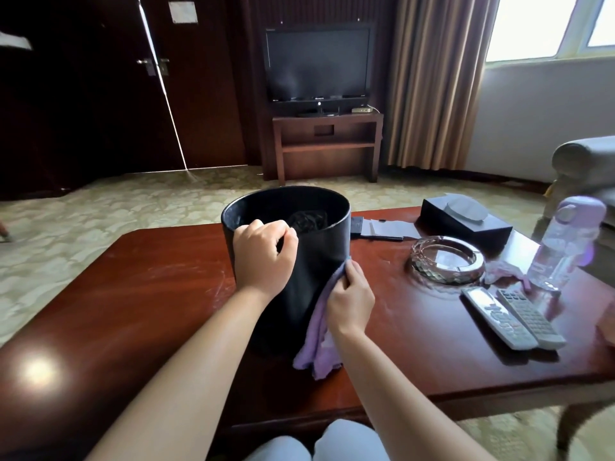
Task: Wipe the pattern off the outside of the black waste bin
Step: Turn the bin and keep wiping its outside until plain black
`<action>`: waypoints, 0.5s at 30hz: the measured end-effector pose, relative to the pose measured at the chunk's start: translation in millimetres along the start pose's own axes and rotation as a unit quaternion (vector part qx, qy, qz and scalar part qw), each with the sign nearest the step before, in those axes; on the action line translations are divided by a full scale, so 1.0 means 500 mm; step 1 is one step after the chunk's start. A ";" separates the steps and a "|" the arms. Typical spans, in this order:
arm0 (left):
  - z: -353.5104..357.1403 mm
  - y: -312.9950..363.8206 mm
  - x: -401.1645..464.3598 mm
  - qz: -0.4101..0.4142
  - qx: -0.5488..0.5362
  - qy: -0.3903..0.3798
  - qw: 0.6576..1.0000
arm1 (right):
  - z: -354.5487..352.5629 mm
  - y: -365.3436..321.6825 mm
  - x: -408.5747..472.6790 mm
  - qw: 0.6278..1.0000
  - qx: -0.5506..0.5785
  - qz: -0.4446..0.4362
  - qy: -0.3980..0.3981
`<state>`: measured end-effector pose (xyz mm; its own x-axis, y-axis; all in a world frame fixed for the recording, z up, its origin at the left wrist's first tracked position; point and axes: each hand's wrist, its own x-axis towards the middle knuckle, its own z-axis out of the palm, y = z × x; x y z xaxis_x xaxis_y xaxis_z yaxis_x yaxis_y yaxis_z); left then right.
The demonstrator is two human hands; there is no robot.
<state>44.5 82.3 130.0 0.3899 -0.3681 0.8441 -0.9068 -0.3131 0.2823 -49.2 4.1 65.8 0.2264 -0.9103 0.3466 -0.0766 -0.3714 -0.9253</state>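
Gripping the near rim of the round black plastic waste bin (309,261) on the reddish wooden table (133,287), my left hand (263,257) curls over its edge. My right hand (349,297) pinches a lilac microfibre cloth (316,347) against the bin's right wall. Right of that hand lie two grey remote controls (514,317); I cannot read their lettering.

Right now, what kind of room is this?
Probably a hotel room. A TV sits on a wooden stand by a door with a notice on it, and a tissue box and two remotes lie on the coffee table.
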 end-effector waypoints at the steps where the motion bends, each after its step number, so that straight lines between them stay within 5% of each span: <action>1: 0.000 0.000 -0.001 0.001 0.000 0.003 1.000 | -0.003 -0.009 -0.001 1.000 0.008 -0.007 0.001; 8: 0.000 0.001 -0.002 0.001 0.003 0.004 1.000 | -0.007 -0.077 0.035 0.950 -0.070 -0.300 0.046; 15: -0.002 0.001 -0.001 0.000 0.003 0.000 1.000 | -0.017 -0.063 0.041 0.937 -0.106 -0.330 0.040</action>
<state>43.6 83.1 130.3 0.3898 -0.3679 0.8442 -0.9060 -0.3176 0.2798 -50.3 -4.5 103.6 0.2201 -0.4768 0.8510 -0.1391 -0.8788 -0.4564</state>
